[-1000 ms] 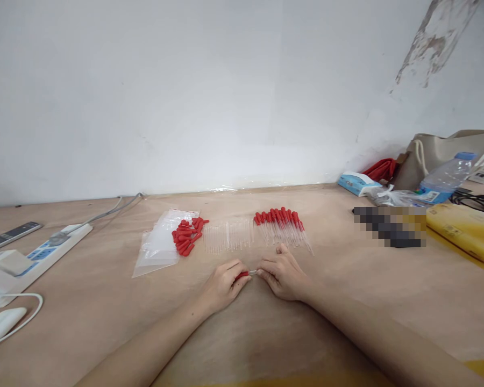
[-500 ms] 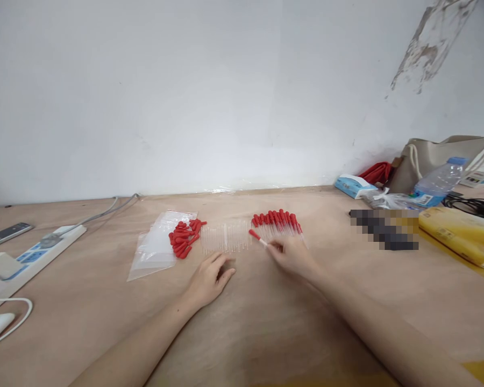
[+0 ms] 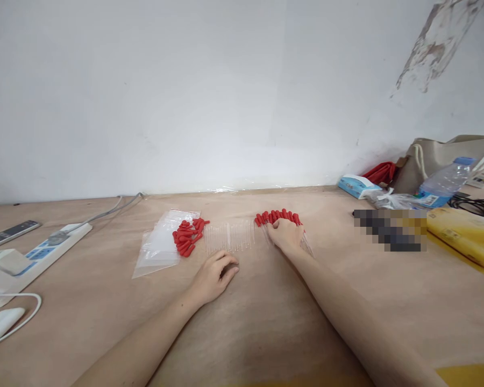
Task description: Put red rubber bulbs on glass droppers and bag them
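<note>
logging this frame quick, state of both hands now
Left hand: open, loosely curled, nothing visible in it.
Right hand: over the red-bulbed droppers; its grip cannot be told.

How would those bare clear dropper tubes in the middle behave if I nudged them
The bare clear dropper tubes look slim and straight, so probably stiff and light. Lying flat, side by side, they may roll or knock together. Their transparency could mean fragile glass, though plastic is possible.

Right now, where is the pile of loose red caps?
In the head view, the pile lies partly on the plastic bags, just left of the clear tubes.
</note>
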The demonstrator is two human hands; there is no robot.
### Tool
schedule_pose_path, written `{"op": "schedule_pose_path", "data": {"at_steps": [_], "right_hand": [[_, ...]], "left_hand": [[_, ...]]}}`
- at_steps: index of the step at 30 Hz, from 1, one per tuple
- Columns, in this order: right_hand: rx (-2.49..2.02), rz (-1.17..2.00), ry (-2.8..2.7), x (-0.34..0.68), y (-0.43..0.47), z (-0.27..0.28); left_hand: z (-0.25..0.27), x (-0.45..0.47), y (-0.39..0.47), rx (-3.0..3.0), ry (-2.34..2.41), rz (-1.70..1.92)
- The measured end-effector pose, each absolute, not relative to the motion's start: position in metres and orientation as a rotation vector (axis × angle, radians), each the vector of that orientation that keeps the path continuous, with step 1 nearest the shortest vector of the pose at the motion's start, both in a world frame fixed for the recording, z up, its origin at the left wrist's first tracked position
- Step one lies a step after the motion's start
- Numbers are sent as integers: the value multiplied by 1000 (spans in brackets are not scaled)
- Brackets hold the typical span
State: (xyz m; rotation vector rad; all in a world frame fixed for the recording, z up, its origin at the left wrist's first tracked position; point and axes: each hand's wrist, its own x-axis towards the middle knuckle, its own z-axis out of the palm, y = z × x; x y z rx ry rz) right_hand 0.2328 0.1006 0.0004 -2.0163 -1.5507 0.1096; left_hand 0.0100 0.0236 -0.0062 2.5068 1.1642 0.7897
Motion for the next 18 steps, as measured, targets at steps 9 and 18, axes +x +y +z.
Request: {"op": "schedule_pose_path", "data": {"at_steps": [9, 18], "right_hand": [[-1896, 0, -1799, 207, 87, 7], [-2158, 5, -1948, 184, 106, 12]], "left_hand": [[-6, 11, 24, 2508, 1182, 794], [-7, 11, 24, 2523, 1172, 771]]}}
